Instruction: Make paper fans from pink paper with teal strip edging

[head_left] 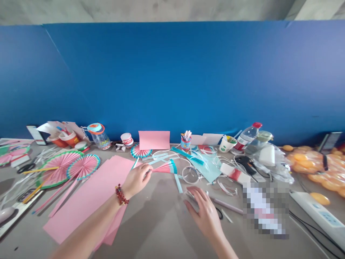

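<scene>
Left hand (137,178) pinches the narrow end of a pleated pink paper fan (163,167) between thumb and fingers; the fan's blue edge spreads to the right, just above the middle of the table (151,233). Right hand (203,210) is held wide, palm down, thumb apart from the gently bent fingers, near a pale rod (228,206); whether it touches anything beneath, I cannot tell. A beaded bracelet (122,194) circles the left wrist. Large pink sheets (88,198) lie to the left, partly under that forearm. Farther left, a round blue-edged fan (83,166) overlaps a green-edged one (58,171). On the far side stand a pen cup (185,143) and, to its right, a tilted bottle (246,137) with a red cap. A power strip (319,212) lies at the near right.
</scene>
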A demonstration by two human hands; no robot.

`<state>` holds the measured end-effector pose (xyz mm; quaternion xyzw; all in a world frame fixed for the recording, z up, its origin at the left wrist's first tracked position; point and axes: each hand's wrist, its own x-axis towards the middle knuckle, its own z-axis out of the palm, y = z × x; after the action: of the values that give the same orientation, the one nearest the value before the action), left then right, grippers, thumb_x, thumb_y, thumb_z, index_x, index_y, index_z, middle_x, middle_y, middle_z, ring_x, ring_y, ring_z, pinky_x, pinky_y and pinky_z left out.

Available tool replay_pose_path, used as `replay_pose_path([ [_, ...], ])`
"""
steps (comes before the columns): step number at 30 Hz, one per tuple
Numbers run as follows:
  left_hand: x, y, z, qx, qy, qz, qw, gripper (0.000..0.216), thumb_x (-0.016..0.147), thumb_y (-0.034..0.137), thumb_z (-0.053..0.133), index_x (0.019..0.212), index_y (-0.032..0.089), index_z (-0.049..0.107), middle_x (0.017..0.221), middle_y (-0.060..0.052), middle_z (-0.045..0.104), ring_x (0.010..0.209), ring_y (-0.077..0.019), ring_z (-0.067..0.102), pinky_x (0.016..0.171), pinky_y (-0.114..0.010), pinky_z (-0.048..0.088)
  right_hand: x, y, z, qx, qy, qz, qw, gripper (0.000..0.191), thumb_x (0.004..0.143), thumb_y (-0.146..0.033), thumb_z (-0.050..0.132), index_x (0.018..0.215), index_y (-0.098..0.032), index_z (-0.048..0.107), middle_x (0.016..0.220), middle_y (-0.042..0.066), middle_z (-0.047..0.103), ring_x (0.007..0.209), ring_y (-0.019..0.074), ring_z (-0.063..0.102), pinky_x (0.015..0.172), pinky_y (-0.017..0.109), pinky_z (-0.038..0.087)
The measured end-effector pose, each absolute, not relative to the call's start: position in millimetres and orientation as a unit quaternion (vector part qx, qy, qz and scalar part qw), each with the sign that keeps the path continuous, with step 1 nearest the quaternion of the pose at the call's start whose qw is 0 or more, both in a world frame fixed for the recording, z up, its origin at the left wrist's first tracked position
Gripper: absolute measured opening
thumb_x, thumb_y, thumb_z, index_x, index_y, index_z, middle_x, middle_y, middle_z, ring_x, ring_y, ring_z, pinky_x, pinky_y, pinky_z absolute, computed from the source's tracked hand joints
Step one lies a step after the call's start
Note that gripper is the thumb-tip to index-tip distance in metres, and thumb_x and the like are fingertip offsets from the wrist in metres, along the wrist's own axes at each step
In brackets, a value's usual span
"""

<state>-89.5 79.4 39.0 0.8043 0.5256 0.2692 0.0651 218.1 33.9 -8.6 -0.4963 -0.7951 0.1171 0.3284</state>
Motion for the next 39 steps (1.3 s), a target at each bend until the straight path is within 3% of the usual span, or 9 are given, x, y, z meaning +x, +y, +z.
replay_pose_path([
  [3, -79.9, 69.6, 50.4, 0.834, 0.478, 0.266, 0.07, 0.017, 0.095, 0.015, 0.043, 0.1, 0.021, 0.059, 0.097, -0.005, 0.066, 0.091, -0.0194, 0.063, 0.083, -0.031, 0.048, 208.2, 43.8, 14.0, -0.465, -0.811, 0.056, 0.351, 0.059, 0.089, -0.038, 0.062, 0.142, -0.022, 0.045, 0.141, 0.016, 0.054, 0.132, 0.034, 0.047, 0.107, 0.051, 0.039],
  [6, -69.2, 57.9, 66.3, 0.851, 0.436, 0.275, 0.102, 0.018, 0.095, 0.015, 0.044, 0.101, 0.02, 0.06, 0.098, -0.007, 0.066, 0.092, -0.0201, 0.063, 0.082, -0.032, 0.049, 192.7, 55.8, 42.4, -0.419, -0.845, 0.045, 0.33, 0.073, 0.084, -0.042, 0.069, 0.147, -0.021, 0.039, 0.144, 0.017, 0.051, 0.134, 0.0362, 0.043, 0.111, 0.056, 0.033],
  [9, -67.1, 48.2, 79.2, 0.842, 0.418, 0.304, 0.155, 0.019, 0.095, 0.015, 0.044, 0.1, 0.02, 0.062, 0.096, -0.007, 0.065, 0.091, -0.0197, 0.063, 0.08, -0.031, 0.049, 179.0, 63.0, 61.0, -0.372, -0.86, 0.092, 0.337, 0.046, 0.086, -0.036, 0.068, 0.129, -0.022, 0.055, 0.114, 0.012, 0.069, 0.107, 0.0303, 0.062, 0.107, 0.056, 0.036],
  [12, -72.1, 42.5, 81.8, 0.783, 0.421, 0.391, 0.239, 0.024, 0.094, 0.019, 0.053, 0.116, 0.023, 0.061, 0.098, -0.006, 0.066, 0.091, -0.0185, 0.062, 0.084, -0.032, 0.05, 171.7, 62.2, 66.6, -0.356, -0.847, 0.168, 0.357, 0.006, 0.092, -0.027, 0.061, 0.096, -0.024, 0.064, 0.083, 0.003, 0.07, 0.079, 0.0215, 0.064, 0.091, 0.043, 0.048],
  [16, -62.8, 36.1, 67.5, 0.572, 0.39, 0.578, 0.433, 0.061, 0.086, 0.027, 0.07, 0.141, 0.028, 0.045, 0.105, -0.006, 0.066, 0.088, -0.0176, 0.062, 0.078, -0.031, 0.052, 166.4, 54.2, 67.9, -0.352, -0.811, 0.202, 0.421, 0.005, 0.093, -0.023, 0.06, 0.089, -0.025, 0.063, 0.079, 0.001, 0.068, 0.08, 0.0198, 0.063, 0.095, 0.041, 0.046],
  [20, -29.6, 26.6, 47.0, 0.416, 0.357, 0.589, 0.594, 0.032, 0.077, 0.031, 0.079, 0.106, 0.02, 0.072, 0.104, -0.008, 0.07, 0.089, -0.0203, 0.065, 0.082, -0.035, 0.052, 159.8, 46.8, 73.3, -0.34, -0.804, 0.204, 0.442, 0.005, 0.091, -0.02, 0.061, 0.091, -0.025, 0.063, 0.081, 0.001, 0.069, 0.084, 0.0203, 0.063, 0.098, 0.041, 0.044],
  [23, -12.3, 22.9, 40.4, 0.355, 0.341, 0.605, 0.626, 0.018, 0.077, 0.032, 0.08, 0.088, 0.018, 0.076, 0.09, -0.005, 0.071, 0.08, -0.016, 0.064, 0.08, -0.031, 0.051, 155.5, 43.0, 78.4, -0.334, -0.81, 0.193, 0.442, 0.006, 0.092, -0.019, 0.06, 0.089, -0.024, 0.063, 0.079, 0.0, 0.068, 0.079, 0.0186, 0.062, 0.099, 0.042, 0.042],
  [31, -7.4, 20.6, 46.9, 0.319, 0.334, 0.616, 0.638, 0.017, 0.072, 0.032, 0.083, 0.074, 0.017, 0.076, 0.069, -0.001, 0.067, 0.066, -0.0105, 0.058, 0.068, -0.023, 0.046, 157.8, 43.5, 85.6, -0.31, -0.819, 0.184, 0.446, 0.009, 0.093, -0.02, 0.059, 0.085, -0.023, 0.057, 0.078, 0.0, 0.065, 0.077, 0.0178, 0.06, 0.097, 0.042, 0.043],
  [39, -8.7, 19.0, 43.7, 0.343, 0.36, 0.644, 0.581, 0.016, 0.074, 0.033, 0.082, 0.074, 0.018, 0.075, 0.069, -0.001, 0.069, 0.066, -0.011, 0.058, 0.07, -0.024, 0.046, 158.5, 45.7, 88.4, -0.311, -0.833, 0.178, 0.421, 0.006, 0.093, -0.021, 0.059, 0.088, -0.023, 0.057, 0.084, 0.001, 0.067, 0.08, 0.0187, 0.061, 0.1, 0.044, 0.041],
])
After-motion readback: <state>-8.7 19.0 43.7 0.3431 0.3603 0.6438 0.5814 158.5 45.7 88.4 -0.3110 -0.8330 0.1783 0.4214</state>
